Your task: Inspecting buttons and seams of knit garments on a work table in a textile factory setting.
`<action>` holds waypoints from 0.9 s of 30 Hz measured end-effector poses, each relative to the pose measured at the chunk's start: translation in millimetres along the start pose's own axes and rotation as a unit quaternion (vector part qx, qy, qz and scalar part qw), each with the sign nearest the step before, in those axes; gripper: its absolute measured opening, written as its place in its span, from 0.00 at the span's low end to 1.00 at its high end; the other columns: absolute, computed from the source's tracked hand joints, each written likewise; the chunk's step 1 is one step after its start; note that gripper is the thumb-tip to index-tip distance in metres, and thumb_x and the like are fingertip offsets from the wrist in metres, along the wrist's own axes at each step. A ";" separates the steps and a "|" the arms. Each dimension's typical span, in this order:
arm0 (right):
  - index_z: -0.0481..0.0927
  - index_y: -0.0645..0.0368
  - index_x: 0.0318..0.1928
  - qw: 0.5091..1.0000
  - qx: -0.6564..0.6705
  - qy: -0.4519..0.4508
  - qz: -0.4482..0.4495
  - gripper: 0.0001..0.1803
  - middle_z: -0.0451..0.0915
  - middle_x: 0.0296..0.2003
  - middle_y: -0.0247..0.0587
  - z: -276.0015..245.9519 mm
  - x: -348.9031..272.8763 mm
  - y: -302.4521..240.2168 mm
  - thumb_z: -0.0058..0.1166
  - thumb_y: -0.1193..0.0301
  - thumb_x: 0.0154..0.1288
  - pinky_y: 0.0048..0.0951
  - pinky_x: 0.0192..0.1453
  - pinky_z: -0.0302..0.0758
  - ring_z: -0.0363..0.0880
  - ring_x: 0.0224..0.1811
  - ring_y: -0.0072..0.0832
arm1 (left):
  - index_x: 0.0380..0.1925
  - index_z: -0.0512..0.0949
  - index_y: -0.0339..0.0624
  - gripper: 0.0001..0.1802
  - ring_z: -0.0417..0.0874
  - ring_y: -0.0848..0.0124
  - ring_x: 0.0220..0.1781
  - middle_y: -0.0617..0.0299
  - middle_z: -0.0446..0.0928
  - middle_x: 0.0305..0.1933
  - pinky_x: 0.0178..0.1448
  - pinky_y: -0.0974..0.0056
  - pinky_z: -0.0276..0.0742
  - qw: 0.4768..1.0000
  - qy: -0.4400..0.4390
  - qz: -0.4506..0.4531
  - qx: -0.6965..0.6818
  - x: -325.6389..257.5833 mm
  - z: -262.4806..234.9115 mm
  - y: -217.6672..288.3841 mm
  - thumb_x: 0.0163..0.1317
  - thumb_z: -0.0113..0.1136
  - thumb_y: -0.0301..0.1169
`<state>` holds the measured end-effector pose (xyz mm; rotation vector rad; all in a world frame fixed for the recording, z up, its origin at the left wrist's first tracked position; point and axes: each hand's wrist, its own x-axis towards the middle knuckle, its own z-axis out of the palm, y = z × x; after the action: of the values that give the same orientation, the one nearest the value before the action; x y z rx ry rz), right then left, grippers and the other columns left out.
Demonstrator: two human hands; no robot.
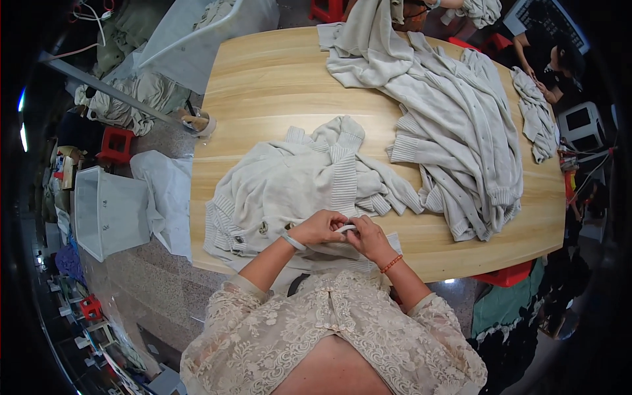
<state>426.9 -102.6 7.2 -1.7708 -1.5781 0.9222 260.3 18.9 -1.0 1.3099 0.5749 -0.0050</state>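
Observation:
A light grey knitted cardigan [283, 171] lies bunched at the near edge of the wooden table, with ribbed bands and dark buttons showing on its left part. My left hand [318, 228] is closed in a pinch on the cardigan's near edge. Close beside it, my right hand [368, 238] pinches the same edge, its fingers almost touching the left ones. Between the fingertips a small dark spot shows, perhaps a button; it is too small to make out.
More grey cardigans [454, 131] are heaped on the table [276, 79] to the right. A white bin [112, 207] and a red stool [116, 145] stand on the floor at left. Another person [550, 66] sits at the far right beside a grey garment [534, 118].

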 end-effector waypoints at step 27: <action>0.80 0.66 0.42 0.952 0.277 -0.115 0.065 0.09 0.77 0.29 0.36 -16.8 1.0 14.3 0.54 0.78 0.60 0.23 0.34 0.73 0.74 0.28 0.21 | 0.39 0.78 0.33 0.10 0.73 0.79 0.35 0.62 0.78 0.32 0.41 0.70 0.72 0.994 0.052 0.043 0.081 -8.9 4.3 1.9 0.57 0.55 0.23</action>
<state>448.9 -103.0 5.5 -1.4097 -1.1759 1.5082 254.9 12.8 4.9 1.4979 0.6155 0.0905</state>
